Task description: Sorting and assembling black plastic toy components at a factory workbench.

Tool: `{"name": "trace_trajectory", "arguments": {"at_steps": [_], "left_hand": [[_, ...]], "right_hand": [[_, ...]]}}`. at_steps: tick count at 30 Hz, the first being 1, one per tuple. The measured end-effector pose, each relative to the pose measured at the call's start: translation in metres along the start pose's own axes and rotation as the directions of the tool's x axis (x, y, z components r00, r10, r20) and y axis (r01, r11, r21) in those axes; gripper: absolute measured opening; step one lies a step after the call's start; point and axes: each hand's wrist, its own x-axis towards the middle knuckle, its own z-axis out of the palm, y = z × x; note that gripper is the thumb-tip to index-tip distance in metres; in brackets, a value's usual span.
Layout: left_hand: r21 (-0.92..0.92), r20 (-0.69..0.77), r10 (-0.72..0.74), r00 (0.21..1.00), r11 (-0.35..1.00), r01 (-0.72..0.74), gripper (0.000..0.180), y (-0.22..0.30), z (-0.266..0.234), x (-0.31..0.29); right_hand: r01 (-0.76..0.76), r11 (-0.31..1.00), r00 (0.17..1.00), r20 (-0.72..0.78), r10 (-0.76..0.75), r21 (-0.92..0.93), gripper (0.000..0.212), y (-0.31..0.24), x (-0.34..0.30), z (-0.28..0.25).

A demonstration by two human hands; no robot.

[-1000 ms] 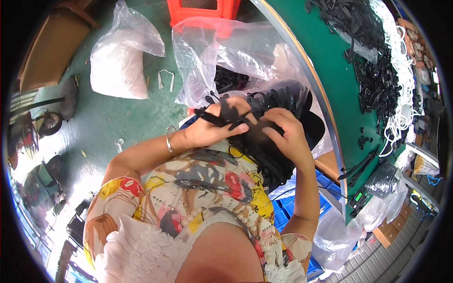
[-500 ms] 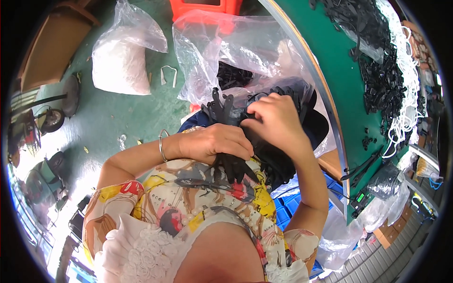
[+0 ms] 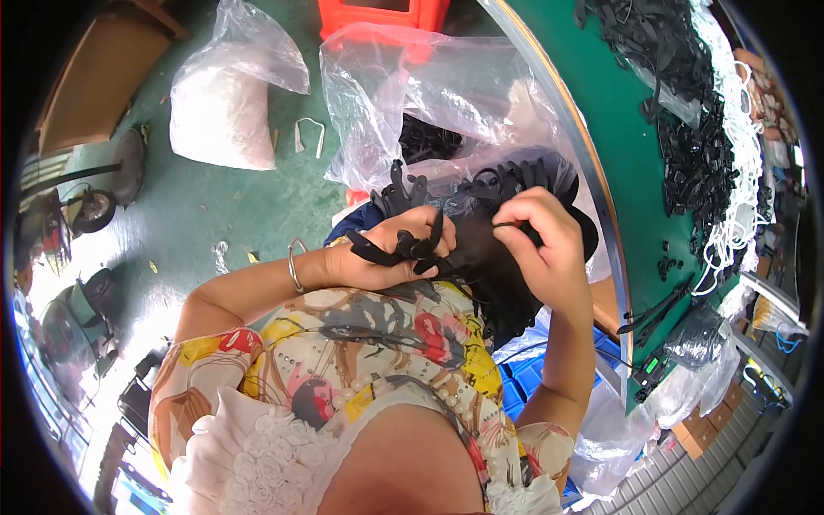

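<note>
My left hand (image 3: 372, 257), with a bangle at its wrist, is closed around a bunch of thin black straps (image 3: 414, 246) whose ends stick out from the fist. To its right, my right hand (image 3: 554, 249) is raised with thumb and fingertips pinched together; a dark strap seems to be between them, though blur hides most of it. Under and between both hands lies a heap of black straps (image 3: 506, 305) on my lap. More looped strap ends (image 3: 399, 193) show just beyond my left hand.
A green table (image 3: 601, 120) with a metal edge curves along the right, bearing black pieces (image 3: 687, 154) and white cord (image 3: 730, 232). Ahead are a clear plastic bag (image 3: 365, 94) and a red stool (image 3: 382, 17). A filled bag (image 3: 221, 120) sits on the floor; a blue crate (image 3: 528, 378) stands at my right.
My left hand has turned over, so the bunch of strap ends now points up out of the fist. My right hand has moved right and slightly down, its fingertips now pinched.
</note>
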Motion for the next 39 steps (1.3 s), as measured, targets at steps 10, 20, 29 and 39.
{"name": "trace_trajectory", "arguments": {"at_steps": [10,20,29,39], "left_hand": [[0.005,0.064,0.283,0.957,0.959,-0.284,0.041,-0.005,0.009,0.022],[-0.149,0.071,0.196,0.978,0.972,-0.184,0.026,-0.007,0.012,0.015],[-0.345,-0.108,-0.264,0.958,0.914,0.213,0.014,-0.003,0.01,0.021],[-0.67,-0.095,-0.285,0.954,0.727,0.15,0.022,-0.014,0.005,0.011]], "right_hand": [[0.169,0.982,0.976,-0.121,-0.179,-0.088,0.019,-0.036,-0.02,0.01],[0.156,0.973,0.987,-0.059,-0.148,0.171,0.007,-0.012,-0.008,-0.003],[-0.07,0.769,0.997,-0.057,0.043,-0.635,0.023,0.095,0.048,0.035],[-0.225,0.97,0.963,-0.131,0.236,0.096,0.008,0.095,0.038,0.008]]}}
